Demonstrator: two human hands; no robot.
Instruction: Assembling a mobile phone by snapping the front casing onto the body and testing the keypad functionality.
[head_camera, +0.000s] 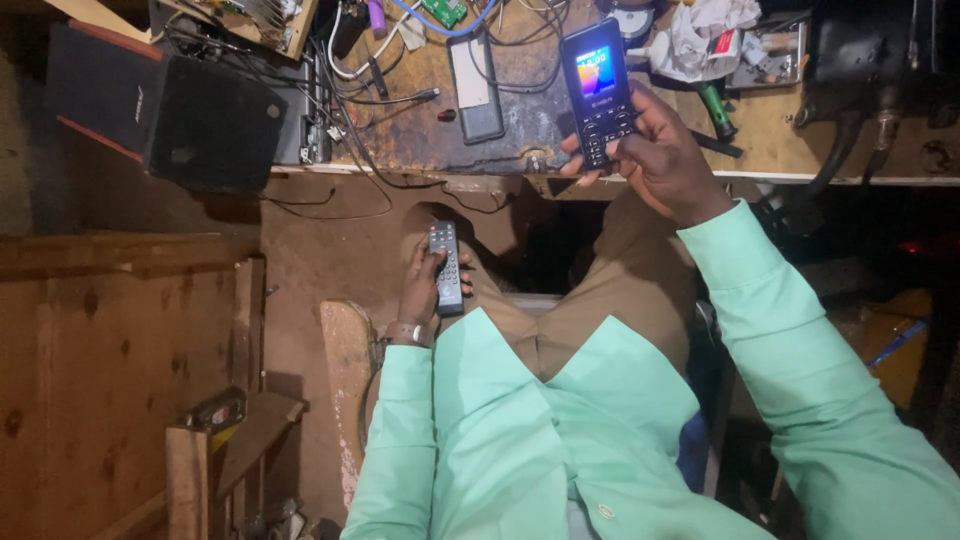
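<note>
Scuffed wooden workbench (780, 140), slim keypad phone (598, 90)

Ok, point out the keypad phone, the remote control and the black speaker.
keypad phone (600, 90), head view, on its middle, between the lit screen and the keys.
remote control (446, 268), head view, on its button face.
black speaker (212, 125), head view, on its dark front panel.

Blk keypad phone (598, 92) w/ lit orange-blue screen; blk remote (445, 267); mint-green shirt (560, 440).
</note>
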